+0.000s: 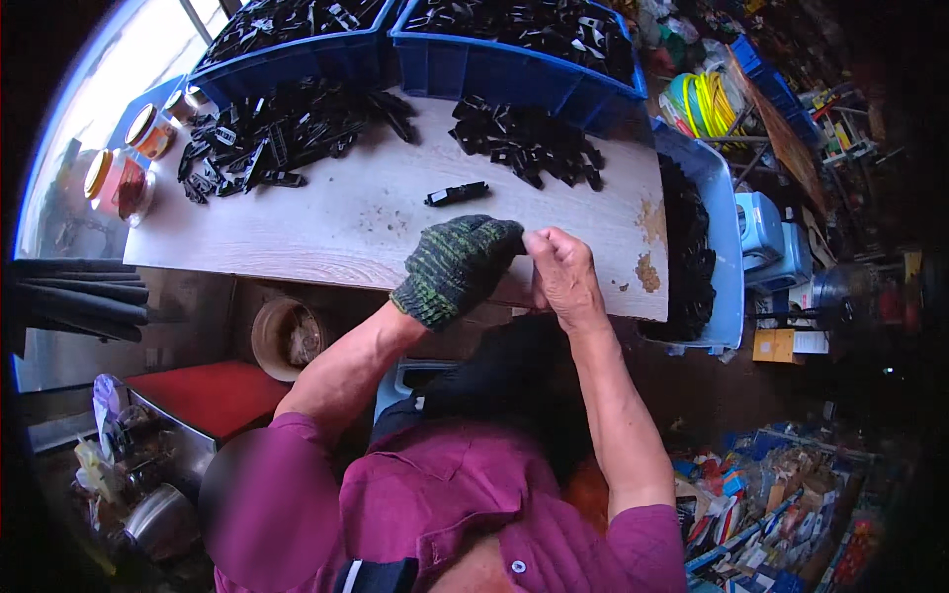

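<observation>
My left hand point(457, 269), in a dark green and black knit glove, is closed just above the front edge of the pale wooden table point(326, 222). Bare and also closed, my right hand point(567, 272) has its thumb close to the glove's fingertips. Whatever the fingers may pinch between them is hidden or too small to name. Beyond the hands lies a single slim black plastic piece point(457, 194) with a small white patch. Two heaps of similar parts, a larger left pile point(282, 133) and a smaller right pile point(529, 138), rest farther back.
Blue crates point(514, 74) full of black parts line the table's back. A light blue bin point(727, 247) with more stands at its right end. Lidded jars point(129, 183) sit on the left. A red-topped cabinet point(213, 390) and a round bucket point(287, 336) are below.
</observation>
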`<state>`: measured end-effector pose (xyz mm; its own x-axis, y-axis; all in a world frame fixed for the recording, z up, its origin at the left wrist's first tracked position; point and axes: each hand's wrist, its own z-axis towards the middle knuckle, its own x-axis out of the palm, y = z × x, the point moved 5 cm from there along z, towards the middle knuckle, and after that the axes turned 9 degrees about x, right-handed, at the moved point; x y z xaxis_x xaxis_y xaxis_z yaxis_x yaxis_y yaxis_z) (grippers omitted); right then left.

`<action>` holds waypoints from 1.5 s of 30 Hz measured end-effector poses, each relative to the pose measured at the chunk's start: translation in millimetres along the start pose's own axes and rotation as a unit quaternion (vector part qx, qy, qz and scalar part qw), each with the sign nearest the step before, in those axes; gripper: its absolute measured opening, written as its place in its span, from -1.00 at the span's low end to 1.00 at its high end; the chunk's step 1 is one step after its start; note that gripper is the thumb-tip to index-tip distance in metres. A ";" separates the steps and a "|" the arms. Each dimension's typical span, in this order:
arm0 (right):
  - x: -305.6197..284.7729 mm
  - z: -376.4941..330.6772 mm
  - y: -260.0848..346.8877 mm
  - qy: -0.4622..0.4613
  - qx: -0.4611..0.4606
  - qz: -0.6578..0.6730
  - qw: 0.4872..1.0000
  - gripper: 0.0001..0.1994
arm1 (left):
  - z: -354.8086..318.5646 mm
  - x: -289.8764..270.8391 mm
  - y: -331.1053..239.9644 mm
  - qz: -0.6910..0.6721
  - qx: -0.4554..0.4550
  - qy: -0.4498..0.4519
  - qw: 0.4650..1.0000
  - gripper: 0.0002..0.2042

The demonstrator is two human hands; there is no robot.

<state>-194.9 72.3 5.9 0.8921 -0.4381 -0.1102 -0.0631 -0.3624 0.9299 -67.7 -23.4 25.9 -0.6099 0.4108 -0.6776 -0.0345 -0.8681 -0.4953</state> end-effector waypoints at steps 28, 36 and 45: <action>-12.2 -0.7 -9.2 -0.204 -0.138 0.116 0.962 -0.75 | 9.4 8.0 7.3 -0.260 -0.115 0.011 0.959 -0.78; -11.7 -7.1 -6.1 -0.248 -0.143 0.079 0.955 -0.71 | 9.2 20.6 -7.8 -0.232 -0.063 -0.101 0.965 -0.75; -10.5 -12.4 -4.3 -0.262 -0.134 0.118 0.948 -0.72 | 3.5 26.2 2.9 -0.344 -0.261 -0.063 0.900 -0.79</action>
<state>-198.4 88.6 7.4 0.5172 -0.8557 0.0185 -0.0544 -0.0113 0.9985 -86.5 -16.1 8.5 -0.6721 0.7377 -0.0633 -0.0818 -0.1589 -0.9839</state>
